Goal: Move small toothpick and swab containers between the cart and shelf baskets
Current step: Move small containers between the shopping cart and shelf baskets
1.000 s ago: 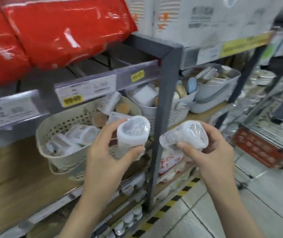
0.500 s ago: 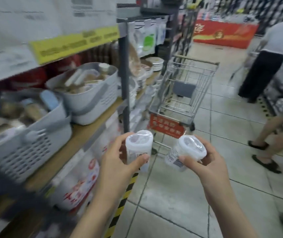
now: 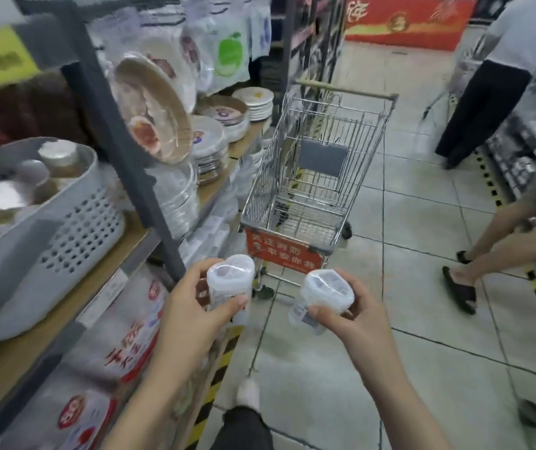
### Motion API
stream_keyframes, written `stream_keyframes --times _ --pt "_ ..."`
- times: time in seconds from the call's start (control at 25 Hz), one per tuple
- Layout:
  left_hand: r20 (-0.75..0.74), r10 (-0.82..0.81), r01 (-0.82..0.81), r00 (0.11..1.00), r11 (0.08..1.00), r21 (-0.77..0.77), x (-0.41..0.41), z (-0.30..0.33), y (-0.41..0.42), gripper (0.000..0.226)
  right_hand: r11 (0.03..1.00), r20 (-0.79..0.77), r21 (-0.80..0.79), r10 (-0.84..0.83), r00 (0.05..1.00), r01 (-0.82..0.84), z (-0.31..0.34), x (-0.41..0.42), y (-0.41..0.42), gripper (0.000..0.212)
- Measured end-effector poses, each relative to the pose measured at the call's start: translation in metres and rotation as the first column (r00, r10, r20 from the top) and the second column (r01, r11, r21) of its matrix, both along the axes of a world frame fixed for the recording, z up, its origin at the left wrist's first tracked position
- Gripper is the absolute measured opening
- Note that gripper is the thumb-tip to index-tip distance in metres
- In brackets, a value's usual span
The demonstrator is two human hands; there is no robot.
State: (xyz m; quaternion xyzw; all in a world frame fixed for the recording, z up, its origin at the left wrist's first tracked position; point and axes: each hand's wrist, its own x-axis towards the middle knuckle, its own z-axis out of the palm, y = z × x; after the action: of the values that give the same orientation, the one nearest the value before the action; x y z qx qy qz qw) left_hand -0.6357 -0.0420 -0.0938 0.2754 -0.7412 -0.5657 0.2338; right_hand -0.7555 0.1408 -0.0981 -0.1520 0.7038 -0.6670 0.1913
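The left hand (image 3: 192, 306) is wrapping its fingers and thumb around a small translucent container (image 3: 230, 284), holding it upright with the white lid facing up, while the right hand (image 3: 354, 315) is clasping a second container (image 3: 321, 298) of the same kind, tilted so its lid is leaning toward the camera and a printed label is showing on its lower side. The two containers are sitting near each other but apart, both held in the air over the tiled floor (image 3: 422, 319), just short of the near end of a wire shopping cart (image 3: 312, 177). The cart is standing in the aisle beside the shelf, with a red sign (image 3: 281, 253) hanging on its near end and a grey panel showing inside the basket. To the left, a pale perforated basket (image 3: 75, 222) is resting on the wooden shelf (image 3: 32, 339), with round-lidded jars lying inside it, though blur is hiding their details. Beyond the dark shelf post (image 3: 123, 151), stacks of wrapped plates (image 3: 214, 134) are filling the shelf. On the right of the aisle, two other people are standing, one in dark trousers (image 3: 481, 108) and one in black sandals (image 3: 459, 290).
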Motion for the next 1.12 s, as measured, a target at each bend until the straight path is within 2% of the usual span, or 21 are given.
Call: stream_keyframes --times 0.16,0.28,0.52,0.72,0.8,0.92,1.04,1.12 --pt "0.064 0.015 -0.016 0.998 1.0 0.011 -0.099 -0.032 -0.069 0.052 0.996 0.062 0.083 -0.025 0.998 0.019 -0.031 -0.081 -0.049 0.048" --pt "0.149 -0.041 0.043 0.988 0.999 -0.01 -0.177 -0.056 -0.108 0.058 0.982 0.088 0.164 -0.105 0.991 0.089 -0.053 -0.143 -0.079 0.047" --pt "0.334 -0.156 0.181 0.93 0.982 -0.045 -0.297 -0.114 -0.161 0.052 0.939 0.107 0.295 -0.214 0.971 0.174 -0.097 -0.241 -0.12 0.042" --pt "0.374 -0.106 0.115 0.921 0.993 -0.002 -0.376 -0.175 -0.19 0.051 0.893 0.125 0.398 -0.28 0.952 0.21 -0.177 -0.328 -0.177 0.045" --pt "0.404 -0.082 0.089 0.911 0.996 0.003 -0.407 -0.206 -0.201 0.05 0.877 0.135 0.453 -0.249 0.959 0.164 -0.223 -0.359 -0.202 0.048" --pt "0.5 -0.113 0.141 0.858 0.99 -0.018 -0.439 -0.253 -0.214 0.056 0.841 0.171 0.538 -0.163 0.972 0.046 -0.282 -0.385 -0.226 0.048" --pt "0.599 -0.189 0.23 0.778 0.973 0.008 -0.455 -0.3 -0.223 0.059 0.781 0.228 0.616 -0.05 0.972 -0.104 -0.321 -0.395 -0.226 0.053" --pt "0.692 -0.227 0.311 0.686 0.951 0.004 -0.457 -0.32 -0.222 0.058 0.713 0.231 0.681 0.009 0.973 -0.168 -0.334 -0.395 -0.217 0.058"
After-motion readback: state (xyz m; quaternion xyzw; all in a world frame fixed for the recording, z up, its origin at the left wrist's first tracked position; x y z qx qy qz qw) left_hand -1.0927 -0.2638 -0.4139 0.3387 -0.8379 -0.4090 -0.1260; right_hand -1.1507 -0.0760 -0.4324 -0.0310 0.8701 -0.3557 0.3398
